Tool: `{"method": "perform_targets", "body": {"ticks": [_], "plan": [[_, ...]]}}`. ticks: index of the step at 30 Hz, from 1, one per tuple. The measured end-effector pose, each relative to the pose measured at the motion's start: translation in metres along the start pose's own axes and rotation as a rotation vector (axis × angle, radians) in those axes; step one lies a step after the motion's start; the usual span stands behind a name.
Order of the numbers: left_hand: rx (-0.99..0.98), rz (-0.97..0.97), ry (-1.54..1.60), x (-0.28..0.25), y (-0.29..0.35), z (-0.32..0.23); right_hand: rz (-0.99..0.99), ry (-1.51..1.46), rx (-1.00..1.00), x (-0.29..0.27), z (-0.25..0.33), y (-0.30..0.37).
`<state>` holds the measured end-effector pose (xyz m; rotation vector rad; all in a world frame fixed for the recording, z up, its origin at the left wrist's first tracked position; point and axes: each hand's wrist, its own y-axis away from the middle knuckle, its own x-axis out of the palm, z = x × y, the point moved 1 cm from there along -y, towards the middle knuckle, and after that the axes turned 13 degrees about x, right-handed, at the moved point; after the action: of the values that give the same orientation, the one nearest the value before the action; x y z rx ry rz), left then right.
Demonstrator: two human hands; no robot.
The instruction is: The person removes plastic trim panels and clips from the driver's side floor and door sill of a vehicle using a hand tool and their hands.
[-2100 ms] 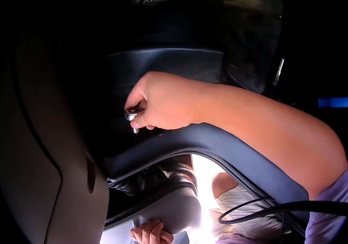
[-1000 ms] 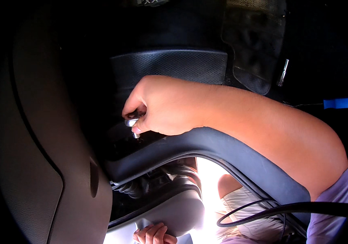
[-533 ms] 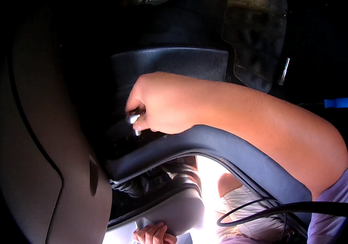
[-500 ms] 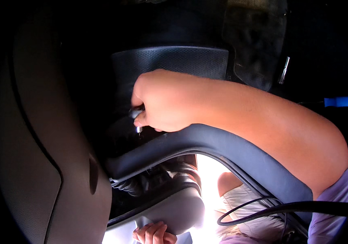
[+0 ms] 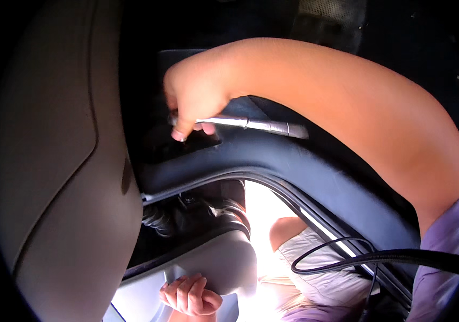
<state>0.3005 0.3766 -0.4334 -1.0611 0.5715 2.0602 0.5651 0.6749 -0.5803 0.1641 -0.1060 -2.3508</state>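
My right hand (image 5: 194,99), its arm arching in from the right, is closed on a silver ratchet wrench (image 5: 275,127). The wrench's dark end sits at my fingers, and its shiny handle points right, blurred at the tip. The hand is above the dark grey sill trim (image 5: 272,153) of a vehicle, beside a black recess in shadow. Lower down, my left hand (image 5: 191,295) has its fingers curled against the pale door panel (image 5: 221,260). What those fingers grip, if anything, is hidden.
A grey-beige seat (image 5: 74,177) fills the left. Below the sill, the door gap shows a ribbed black cable boot (image 5: 157,221) and a metal hinge area. A looped black cable (image 5: 390,258) crosses my leg (image 5: 312,252) at lower right. Dark floor lies beyond my arm.
The view has shifted. My right hand has turned, and the wrench's long handle now shows pointing right. A blue-handled tool and a small silver piece on the right are no longer visible.
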Motion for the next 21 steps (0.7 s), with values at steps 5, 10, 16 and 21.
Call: {"method": "perform_targets", "body": {"ticks": [5,10,16,21], "plan": [[-0.025,-0.087,-0.016,0.002,0.007,-0.003,-0.036,-0.235,0.121,0.022,-0.004,0.002],[-0.023,-0.177,-0.008,0.008,0.011,-0.004,-0.072,-0.587,0.311,0.045,0.001,0.009],[-0.080,-0.280,-0.034,0.014,0.008,-0.005,-0.220,-0.476,0.501,0.052,0.010,-0.004],[-0.085,-0.378,-0.009,0.015,0.012,-0.003,-0.188,-0.508,0.325,0.048,0.010,0.001]]}}
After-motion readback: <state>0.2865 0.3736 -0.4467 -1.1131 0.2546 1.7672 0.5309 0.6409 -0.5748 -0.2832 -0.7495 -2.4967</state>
